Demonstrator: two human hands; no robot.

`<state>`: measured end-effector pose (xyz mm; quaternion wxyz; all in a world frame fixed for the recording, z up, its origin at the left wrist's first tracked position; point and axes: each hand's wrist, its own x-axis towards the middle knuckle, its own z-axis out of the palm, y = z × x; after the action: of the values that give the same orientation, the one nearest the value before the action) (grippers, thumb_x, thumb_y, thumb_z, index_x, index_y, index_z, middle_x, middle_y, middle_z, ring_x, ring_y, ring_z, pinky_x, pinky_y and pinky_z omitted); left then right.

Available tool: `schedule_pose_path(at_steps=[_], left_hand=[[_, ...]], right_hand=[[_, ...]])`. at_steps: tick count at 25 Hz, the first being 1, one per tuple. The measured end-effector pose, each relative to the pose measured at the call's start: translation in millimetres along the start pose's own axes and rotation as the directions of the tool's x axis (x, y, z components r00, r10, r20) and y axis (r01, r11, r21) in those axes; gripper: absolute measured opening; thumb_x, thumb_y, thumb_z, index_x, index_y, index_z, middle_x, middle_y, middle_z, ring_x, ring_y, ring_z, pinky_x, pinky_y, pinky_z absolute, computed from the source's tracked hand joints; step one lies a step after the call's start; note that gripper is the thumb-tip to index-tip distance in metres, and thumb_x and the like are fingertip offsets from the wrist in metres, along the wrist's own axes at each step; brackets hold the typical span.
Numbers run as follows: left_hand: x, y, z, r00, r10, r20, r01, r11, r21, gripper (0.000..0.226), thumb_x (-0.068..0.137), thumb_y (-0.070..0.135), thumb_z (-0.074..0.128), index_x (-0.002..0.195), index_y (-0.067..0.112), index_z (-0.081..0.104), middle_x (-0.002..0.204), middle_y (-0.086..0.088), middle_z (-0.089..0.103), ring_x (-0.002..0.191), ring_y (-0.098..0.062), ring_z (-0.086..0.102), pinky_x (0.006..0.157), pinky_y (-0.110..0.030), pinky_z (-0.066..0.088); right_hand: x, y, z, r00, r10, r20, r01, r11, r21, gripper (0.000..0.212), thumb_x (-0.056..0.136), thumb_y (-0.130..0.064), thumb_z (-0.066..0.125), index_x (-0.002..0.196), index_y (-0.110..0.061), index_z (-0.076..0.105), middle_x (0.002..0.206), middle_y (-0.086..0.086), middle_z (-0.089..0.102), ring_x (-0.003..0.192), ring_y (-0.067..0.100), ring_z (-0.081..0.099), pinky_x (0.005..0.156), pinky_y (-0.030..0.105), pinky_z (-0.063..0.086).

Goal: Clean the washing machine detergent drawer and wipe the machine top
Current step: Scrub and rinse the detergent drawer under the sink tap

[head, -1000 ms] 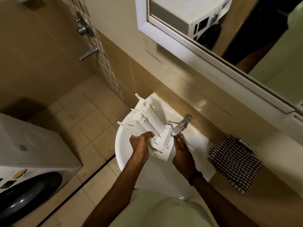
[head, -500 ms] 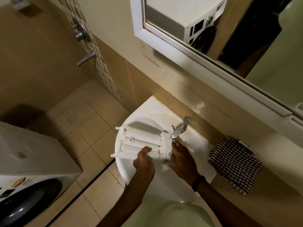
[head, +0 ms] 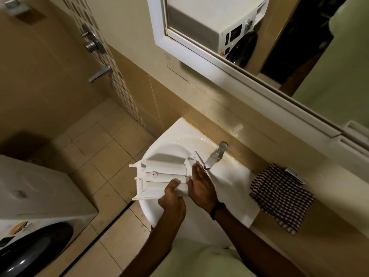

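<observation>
The white plastic detergent drawer (head: 162, 172) lies on its side across the white sink (head: 235, 188), its long end pointing left past the basin rim. My left hand (head: 172, 198) grips the drawer's near edge with curled fingers. My right hand (head: 201, 186) lies flat, fingers straight, against the drawer's right end, just below the chrome tap (head: 215, 155). No water can be seen running. The washing machine (head: 36, 200) stands at the lower left, its top bare.
A checked cloth (head: 281, 198) lies on the beige counter right of the sink, with a small metal object (head: 294, 174) behind it. A white-framed mirror (head: 219, 70) hangs above. Shower fittings (head: 93, 45) are on the left wall. Tiled floor lies between sink and machine.
The drawer has been turned from upright under the tap to lying sideways across the basin. My right hand slid onto its right end; my left hand shifted to the near edge.
</observation>
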<state>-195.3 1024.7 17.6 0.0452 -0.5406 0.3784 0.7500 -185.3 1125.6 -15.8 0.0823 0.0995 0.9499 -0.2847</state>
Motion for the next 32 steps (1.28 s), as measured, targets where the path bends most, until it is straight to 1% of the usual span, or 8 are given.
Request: schedule_pose_path(at_steps=[5, 8, 12, 19, 22, 26, 30, 32], left_hand=[[-29, -11, 6, 0.964, 0.240, 0.116, -0.259, 0.946, 0.194, 0.048, 0.072, 0.000, 0.088, 0.112, 0.016, 0.068, 0.101, 0.008, 0.074, 0.088, -0.009, 0.070, 0.084, -0.029, 0.056], [-31, -23, 10, 0.897, 0.293, 0.332, -0.390, 0.878, 0.278, 0.054, 0.081, -0.007, 0.079, 0.123, 0.019, 0.058, 0.104, 0.009, 0.069, 0.089, -0.005, 0.068, 0.069, -0.012, 0.053], [-30, -23, 12, 0.787, 0.329, 0.521, -0.542, 0.772, 0.332, 0.064, 0.084, -0.013, 0.072, 0.128, 0.027, 0.050, 0.112, 0.010, 0.066, 0.095, 0.001, 0.068, 0.074, -0.014, 0.054], [-37, -25, 15, 0.773, 0.244, 0.586, -0.529, 0.757, 0.383, 0.059, 0.085, -0.020, 0.065, 0.123, 0.020, 0.047, 0.104, 0.004, 0.063, 0.080, 0.006, 0.068, 0.062, -0.014, 0.054], [-42, -30, 23, 0.746, 0.210, 0.631, -0.553, 0.724, 0.412, 0.064, 0.084, -0.021, 0.065, 0.125, 0.023, 0.043, 0.104, 0.007, 0.061, 0.081, 0.008, 0.067, 0.061, -0.013, 0.053], [-35, -36, 29, 0.741, 0.218, 0.635, -0.558, 0.726, 0.402, 0.068, 0.082, -0.017, 0.069, 0.126, 0.029, 0.044, 0.110, 0.002, 0.063, 0.086, 0.000, 0.069, 0.065, -0.018, 0.056], [-29, -32, 28, 0.789, 0.180, 0.588, -0.505, 0.735, 0.452, 0.062, 0.085, -0.012, 0.071, 0.136, 0.012, 0.044, 0.112, 0.002, 0.063, 0.087, 0.001, 0.069, 0.065, -0.011, 0.053], [-26, -29, 27, 0.825, 0.122, 0.553, -0.433, 0.764, 0.478, 0.058, 0.086, -0.002, 0.076, 0.136, 0.009, 0.048, 0.110, 0.005, 0.066, 0.095, -0.008, 0.070, 0.063, -0.009, 0.052]], right_hand=[[-4, 31, -11, 0.996, -0.065, 0.060, 0.053, 0.980, 0.194, 0.060, 0.106, -0.032, 0.034, 0.160, -0.014, 0.013, 0.167, 0.006, 0.012, 0.153, 0.017, 0.012, 0.124, 0.034, 0.018], [3, 46, -18, 0.993, -0.111, 0.048, 0.099, 0.974, 0.206, 0.060, 0.107, -0.027, 0.038, 0.160, -0.021, 0.011, 0.166, 0.004, 0.013, 0.151, 0.010, 0.011, 0.123, 0.029, 0.020], [1, 54, -12, 0.994, -0.059, 0.091, 0.029, 0.954, 0.298, 0.058, 0.107, -0.035, 0.034, 0.159, -0.034, 0.008, 0.163, 0.003, 0.027, 0.145, 0.021, 0.036, 0.116, 0.038, 0.039], [-3, 48, -7, 0.985, 0.165, -0.055, -0.122, 0.881, 0.458, 0.046, 0.104, -0.024, 0.049, 0.150, -0.025, 0.042, 0.138, 0.003, 0.061, 0.121, 0.023, 0.060, 0.099, 0.032, 0.051], [-2, 59, -17, 0.957, 0.278, -0.085, -0.218, 0.879, 0.425, 0.036, 0.106, -0.029, 0.046, 0.138, -0.020, 0.058, 0.130, 0.006, 0.067, 0.118, 0.025, 0.063, 0.090, 0.019, 0.044], [10, 67, -27, 0.959, 0.268, -0.093, -0.218, 0.905, 0.366, 0.030, 0.105, -0.032, 0.048, 0.124, -0.023, 0.070, 0.120, 0.002, 0.072, 0.112, 0.021, 0.065, 0.080, -0.004, 0.032], [1, 52, -26, 0.956, 0.247, -0.159, -0.161, 0.893, 0.420, 0.030, 0.102, -0.028, 0.055, 0.126, -0.017, 0.068, 0.124, 0.002, 0.069, 0.112, 0.014, 0.061, 0.092, 0.006, 0.040], [3, 51, -35, 0.952, 0.291, -0.098, -0.218, 0.865, 0.453, 0.021, 0.096, -0.032, 0.065, 0.110, -0.020, 0.075, 0.107, -0.004, 0.074, 0.098, 0.007, 0.063, 0.079, 0.002, 0.042]])
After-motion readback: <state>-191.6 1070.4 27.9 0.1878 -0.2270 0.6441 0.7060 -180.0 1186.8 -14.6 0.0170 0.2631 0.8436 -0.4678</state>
